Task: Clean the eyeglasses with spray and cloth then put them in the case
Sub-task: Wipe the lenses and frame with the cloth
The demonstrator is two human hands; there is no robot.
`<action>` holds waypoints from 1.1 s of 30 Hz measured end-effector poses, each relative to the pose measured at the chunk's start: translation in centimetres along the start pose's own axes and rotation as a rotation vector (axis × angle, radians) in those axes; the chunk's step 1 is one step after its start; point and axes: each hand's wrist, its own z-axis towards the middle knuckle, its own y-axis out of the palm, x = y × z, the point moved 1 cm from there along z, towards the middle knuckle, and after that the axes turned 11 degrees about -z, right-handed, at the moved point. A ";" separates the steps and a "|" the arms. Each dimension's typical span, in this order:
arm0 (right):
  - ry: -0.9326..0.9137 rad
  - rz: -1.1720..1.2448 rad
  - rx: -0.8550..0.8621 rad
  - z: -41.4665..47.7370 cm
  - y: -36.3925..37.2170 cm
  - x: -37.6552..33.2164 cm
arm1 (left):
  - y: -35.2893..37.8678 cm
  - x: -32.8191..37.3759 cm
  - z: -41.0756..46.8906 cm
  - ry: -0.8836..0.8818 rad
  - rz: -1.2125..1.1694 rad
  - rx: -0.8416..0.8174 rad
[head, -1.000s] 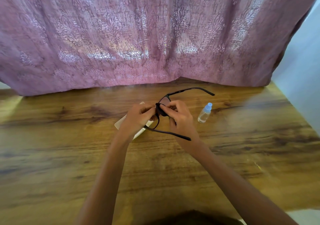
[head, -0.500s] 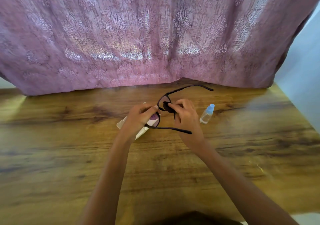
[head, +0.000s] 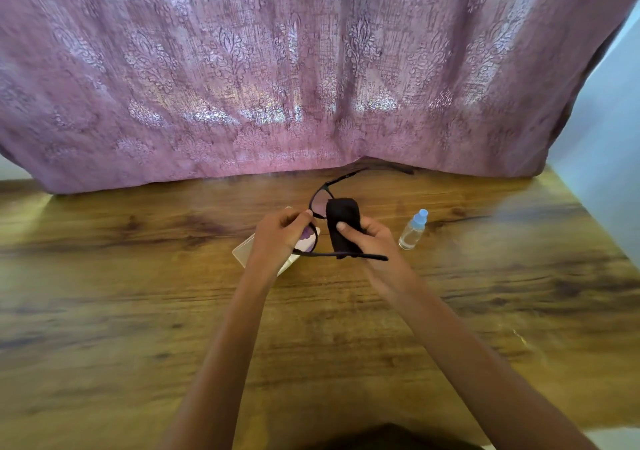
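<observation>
Pinching the near lens rim of the dark-framed plastic eyeglasses (head: 319, 204), your left hand (head: 280, 235) curls its fingers round the frame and holds it above the table. Your right hand (head: 375, 241) grips a folded black cleaning cloth (head: 343, 214), thumb on its front, and the cloth lies against the far lens. The 2 temple arms are unfolded: 1 runs across below your right hand, the other reaches toward the curtain. Under your left hand a pale, translucent rectangular case (head: 244, 251) lies flat on the brown wood-grain table (head: 138, 293). Near your right hand, apart from it, a small clear spray bottle with a light blue cap (head: 412, 232) stands upright. A mauve patterned curtain (head: 242, 86) hangs behind the table's far edge.
</observation>
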 end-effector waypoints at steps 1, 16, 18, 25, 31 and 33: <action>0.010 0.072 -0.021 -0.2 0.0 0.0 | 0.1 0.1 0.1 -0.026 -0.018 0.037; -0.176 -0.006 -0.080 -2.0 1.2 -2.8 | 0.6 2.0 1.6 -0.122 0.116 0.168; -0.194 -0.007 -0.058 -1.8 1.0 -3.0 | 0.4 2.1 1.6 -0.118 0.148 0.110; -0.116 0.186 -0.051 -1.1 -0.5 -3.8 | -1.6 3.6 -0.1 0.099 0.570 0.138; -0.061 0.254 -0.033 -0.7 -0.7 -4.0 | -1.6 5.6 -1.8 0.159 0.312 -0.237; -0.049 0.284 -0.027 -0.5 -0.8 -4.1 | -1.5 5.5 -1.9 0.162 0.317 -0.294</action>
